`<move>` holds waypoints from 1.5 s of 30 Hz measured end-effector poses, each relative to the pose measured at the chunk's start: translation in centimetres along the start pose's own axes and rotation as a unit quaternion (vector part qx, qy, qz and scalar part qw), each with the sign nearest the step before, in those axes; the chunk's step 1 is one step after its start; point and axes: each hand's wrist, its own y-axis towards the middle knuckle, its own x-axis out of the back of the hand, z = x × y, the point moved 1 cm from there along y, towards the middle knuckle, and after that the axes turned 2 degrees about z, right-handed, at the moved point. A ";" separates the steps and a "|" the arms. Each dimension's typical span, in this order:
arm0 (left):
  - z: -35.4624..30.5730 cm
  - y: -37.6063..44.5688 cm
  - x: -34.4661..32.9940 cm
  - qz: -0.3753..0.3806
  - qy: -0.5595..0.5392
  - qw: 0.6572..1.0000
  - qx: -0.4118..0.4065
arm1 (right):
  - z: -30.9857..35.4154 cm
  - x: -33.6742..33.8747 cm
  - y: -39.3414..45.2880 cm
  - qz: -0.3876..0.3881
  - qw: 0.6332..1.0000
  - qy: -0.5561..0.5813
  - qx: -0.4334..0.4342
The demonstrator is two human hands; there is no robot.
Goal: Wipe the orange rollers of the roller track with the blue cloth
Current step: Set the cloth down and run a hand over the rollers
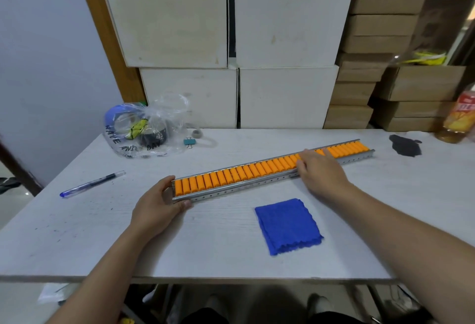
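White tabletop (231, 251) stands before stacked cartons (231, 28).

Left hand (156, 208): closed around the near end of the roller track (257, 184), thumb under the steel rail, fingers over the end. Right hand (318, 169): laid flat and open across the track past its middle, fingers on the orange rollers (231, 175), gripping nothing.

The track lies diagonally across the table, far end towards a black object (406, 145). The blue cloth (289, 226) lies folded on the table just in front of the track, untouched.

Handling, as judged: the track is rigid and fairly heavy, and its rollers spin, so steady it by the rail. The cloth is soft and light; pinch it at an edge or gather it in the palm.

A pen (92, 184) and a plastic bag (146, 130) lie well to the left.
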 end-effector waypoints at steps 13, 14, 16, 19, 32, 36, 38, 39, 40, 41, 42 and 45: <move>0.2 0.2 -0.1 0.004 0.033 0.999 -0.007 | -12.5 0.4 4.2 0.069 0.965 -0.018 -0.254; 0.3 0.3 -0.1 0.004 0.035 0.999 -0.006 | -12.7 0.6 4.1 0.071 0.963 -0.017 -0.258; 0.3 0.3 -0.1 0.004 0.036 0.999 -0.006 | -12.9 0.6 4.0 0.076 0.963 -0.028 -0.258; 0.3 0.2 -0.1 0.001 0.030 1.000 -0.005 | -9.9 0.8 3.2 0.004 0.979 -0.004 -0.204; -0.5 -0.7 0.3 0.008 -0.014 1.000 -0.003 | 22.9 -1.9 -4.8 0.112 0.939 0.107 0.306; -0.2 -1.0 0.4 0.013 -0.039 0.999 -0.004 | 24.1 -3.0 -4.5 0.121 0.940 0.094 0.305; 0.0 -1.0 0.4 0.010 -0.049 0.999 -0.005 | 23.7 -3.0 -4.6 0.116 0.941 0.099 0.301; 0.0 -1.0 0.4 0.008 -0.054 0.999 -0.003 | 23.4 -3.0 -4.6 0.117 0.944 0.105 0.292; 0.0 -1.0 0.5 0.006 -0.060 0.998 -0.001 | 23.0 -3.0 -4.6 0.117 0.946 0.109 0.281; 0.0 -1.0 0.5 0.003 -0.060 0.998 0.000 | 22.5 -3.0 -4.6 0.115 0.950 0.109 0.270; 0.0 -1.0 0.5 0.000 -0.055 0.999 -0.003 | 21.9 -3.0 -4.5 0.112 0.954 0.107 0.257; 0.1 -0.7 0.5 -0.008 -0.030 0.999 -0.017 | 20.0 -2.7 -4.4 0.121 0.966 0.092 0.210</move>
